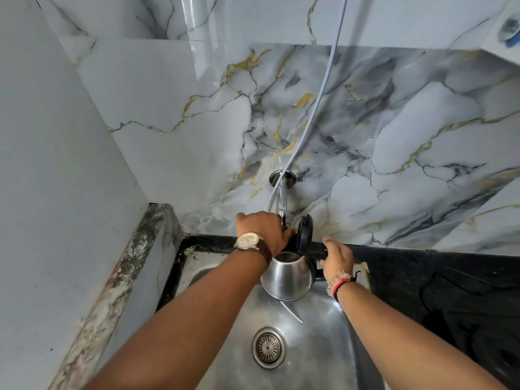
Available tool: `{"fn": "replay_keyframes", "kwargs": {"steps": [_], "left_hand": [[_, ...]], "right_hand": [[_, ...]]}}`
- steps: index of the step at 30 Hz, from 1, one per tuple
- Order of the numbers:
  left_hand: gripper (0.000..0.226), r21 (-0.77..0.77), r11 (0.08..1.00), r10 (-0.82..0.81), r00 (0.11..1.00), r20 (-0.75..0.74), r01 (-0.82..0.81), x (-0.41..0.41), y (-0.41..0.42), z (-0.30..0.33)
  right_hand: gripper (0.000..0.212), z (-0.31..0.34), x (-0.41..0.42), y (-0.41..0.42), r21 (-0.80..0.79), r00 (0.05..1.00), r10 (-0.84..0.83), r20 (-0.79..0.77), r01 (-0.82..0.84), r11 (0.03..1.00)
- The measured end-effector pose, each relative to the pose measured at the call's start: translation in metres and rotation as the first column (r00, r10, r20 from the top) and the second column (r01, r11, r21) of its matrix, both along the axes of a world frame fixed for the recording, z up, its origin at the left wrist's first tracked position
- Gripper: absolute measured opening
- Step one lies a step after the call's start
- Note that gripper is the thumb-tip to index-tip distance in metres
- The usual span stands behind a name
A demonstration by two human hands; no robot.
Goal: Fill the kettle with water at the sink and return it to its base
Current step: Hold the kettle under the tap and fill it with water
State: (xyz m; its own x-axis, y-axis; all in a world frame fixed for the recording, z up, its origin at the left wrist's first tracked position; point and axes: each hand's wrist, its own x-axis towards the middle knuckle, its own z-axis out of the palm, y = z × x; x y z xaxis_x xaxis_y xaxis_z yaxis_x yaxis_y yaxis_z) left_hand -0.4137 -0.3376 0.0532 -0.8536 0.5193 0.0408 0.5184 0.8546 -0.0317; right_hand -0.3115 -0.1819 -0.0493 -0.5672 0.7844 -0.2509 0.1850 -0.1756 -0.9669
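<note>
Steel is the landmark here: I place everything against the kettle (287,277), which hangs upright over the back of the sink (318,347), its open mouth facing up toward the tap (282,198). Farthest left of the kettle runs the grey side wall with its stained, worn ledge (118,277). Nearer, just up and left of the kettle's mouth, my left hand (261,229), the one with the watch (249,241), is curled shut around the tap's end or lever; I cannot tell which part it holds, because the knuckles hide it. Directly above the kettle the tap comes out of the marble wall and points down at the opening, and I see no clear stream of water yet. Standing up behind the kettle's rim is its black lid (304,232), flipped open. Right of the kettle, touching it, my right hand (337,257) is wrapped closed around the black handle (318,264), carrying the weight. Farther right lies the dark table (422,277). Below the kettle sits the drain (268,347). What matters next, I judge, is that the mouth sits straight under the spout while my left hand, the nearer to the tap, works the water and the right only steadies.
</note>
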Motion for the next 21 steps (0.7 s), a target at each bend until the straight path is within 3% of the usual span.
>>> {"fn": "replay_keyframes", "kwargs": {"steps": [5, 9, 11, 13, 15, 17, 21], "left_hand": [[0.042, 0.003, 0.999, 0.045, 0.99, 0.131, -0.046, 0.006, 0.01, 0.002], [0.042, 0.109, 0.991, -0.112, 0.928, 0.356, 0.078, -0.012, -0.011, 0.003], [0.049, 0.114, 0.988, -0.13, 0.947, 0.292, 0.1, -0.016, -0.023, 0.007], [0.053, 0.226, 0.967, -0.132, 0.991, 0.036, 0.121, -0.011, -0.029, 0.008], [0.052, 0.313, 0.91, -0.233, 0.96, -0.154, 0.271, -0.005, -0.026, 0.008], [0.059, 0.247, 0.896, -0.339, 0.927, -0.159, 0.37, -0.003, -0.018, 0.008], [0.069, 0.146, 0.93, -0.341, 0.94, -0.009, 0.339, -0.01, -0.007, -0.005]], "right_hand": [[0.059, 0.002, -0.003, -0.002, -0.04, 1.0, 0.013, -0.023, -0.013, 0.999], [0.052, 0.001, -0.002, -0.002, -0.087, 1.0, -0.001, -0.031, -0.002, 0.996], [0.043, 0.001, 0.0, -0.002, -0.088, 1.0, 0.0, -0.016, -0.002, 0.996], [0.042, 0.003, 0.001, 0.0, -0.076, 1.0, 0.009, -0.009, -0.01, 0.997], [0.049, 0.003, 0.001, 0.002, -0.08, 1.0, 0.017, -0.015, -0.018, 0.997], [0.046, 0.002, -0.001, 0.002, -0.077, 1.0, 0.024, -0.019, -0.025, 0.997], [0.032, 0.003, -0.004, 0.001, -0.043, 1.0, 0.014, -0.018, -0.015, 0.999]]}}
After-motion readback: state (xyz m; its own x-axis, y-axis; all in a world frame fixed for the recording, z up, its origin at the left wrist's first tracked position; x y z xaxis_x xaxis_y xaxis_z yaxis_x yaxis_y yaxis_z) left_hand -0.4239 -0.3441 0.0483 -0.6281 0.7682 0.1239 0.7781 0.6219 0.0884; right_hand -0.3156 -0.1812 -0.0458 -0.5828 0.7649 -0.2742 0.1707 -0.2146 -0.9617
